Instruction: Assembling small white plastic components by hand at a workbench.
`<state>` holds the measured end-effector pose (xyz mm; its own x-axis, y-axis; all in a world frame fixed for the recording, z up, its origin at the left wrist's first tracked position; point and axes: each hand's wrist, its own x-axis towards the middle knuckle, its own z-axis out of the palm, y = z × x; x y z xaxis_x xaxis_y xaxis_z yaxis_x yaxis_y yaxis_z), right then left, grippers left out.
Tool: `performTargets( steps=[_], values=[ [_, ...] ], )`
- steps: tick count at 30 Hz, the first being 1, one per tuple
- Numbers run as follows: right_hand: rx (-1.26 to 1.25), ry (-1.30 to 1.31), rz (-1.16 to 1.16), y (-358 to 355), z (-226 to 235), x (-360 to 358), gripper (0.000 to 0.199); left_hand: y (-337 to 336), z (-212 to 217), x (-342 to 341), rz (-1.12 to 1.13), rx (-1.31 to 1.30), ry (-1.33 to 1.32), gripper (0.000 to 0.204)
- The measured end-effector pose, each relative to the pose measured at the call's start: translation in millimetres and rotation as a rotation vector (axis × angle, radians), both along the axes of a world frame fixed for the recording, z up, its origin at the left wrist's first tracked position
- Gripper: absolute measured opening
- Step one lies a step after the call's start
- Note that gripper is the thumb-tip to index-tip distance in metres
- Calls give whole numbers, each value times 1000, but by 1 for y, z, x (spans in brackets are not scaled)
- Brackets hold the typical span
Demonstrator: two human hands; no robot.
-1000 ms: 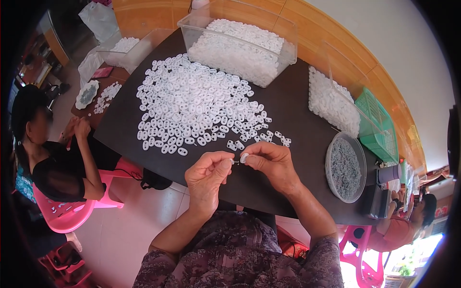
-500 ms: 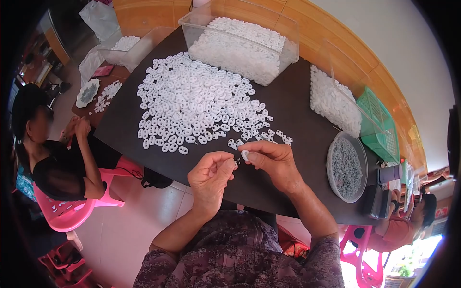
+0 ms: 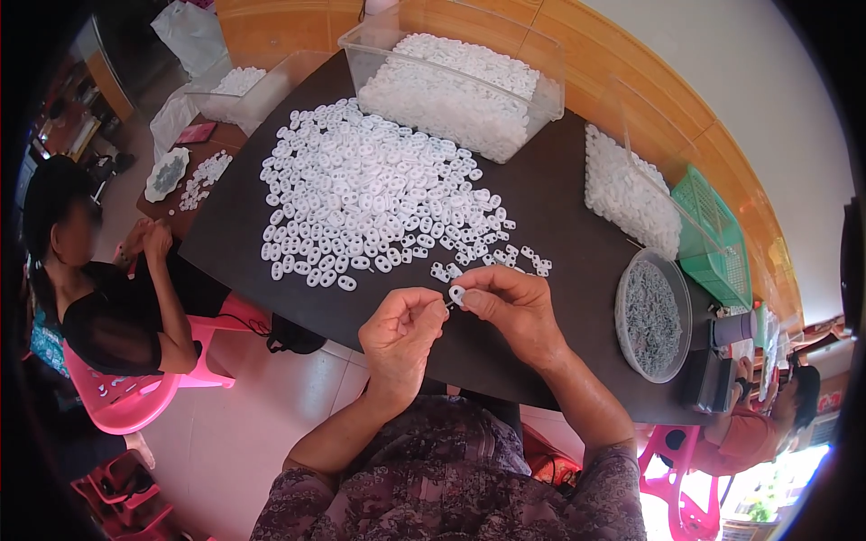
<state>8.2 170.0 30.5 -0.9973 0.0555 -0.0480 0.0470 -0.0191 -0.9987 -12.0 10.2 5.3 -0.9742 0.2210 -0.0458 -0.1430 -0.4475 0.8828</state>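
In front of me, over the near part of the table, my two hands almost meet at the fingertips. My right hand [image 3: 513, 308] pinches a small white oval plastic piece with two holes [image 3: 457, 295] between thumb and finger. The thumb and forefinger of my left hand [image 3: 399, 335] are pressed together on a thin metal pin [image 3: 449, 305], its tip against or very close to the white piece; its exact kind is too small to make out. Just beyond my hands lies a big pile of like white two-hole pieces [image 3: 370, 180].
Clear bins of white pieces [image 3: 451, 90] [image 3: 631, 194] stand at the table's far side. At right are a round tub of small grey metal parts [image 3: 651, 316], a green basket [image 3: 717, 234] and dark boxes [image 3: 708, 379]. A co-worker [image 3: 99, 288] sits at left, another person [image 3: 749, 428] at right.
My hands have drawn together; the metal pin in the left now meets or nearly meets the white piece in the right. The pile looks the same.
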Motion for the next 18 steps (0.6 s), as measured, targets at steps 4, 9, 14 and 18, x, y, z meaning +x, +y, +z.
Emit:
performTargets(
  steps=[4, 9, 14, 18],
  values=[
    [29, 7, -2, 0, 0, 1, 18, 0, -1, 0, 2, -8, 11, 12],
    [20, 15, -6, -2, -1, 1, 18, -1, -2, 0, 11, -8, 14, 10],
    [48, 29, -14, -4, -3, 1, 17, 0, -2, 0, 7, -6, 9, 9],
    [105, 63, -30, -6, -7, 2, 17, 1, -4, 0, 1, -2, 21, 9]
  ],
)
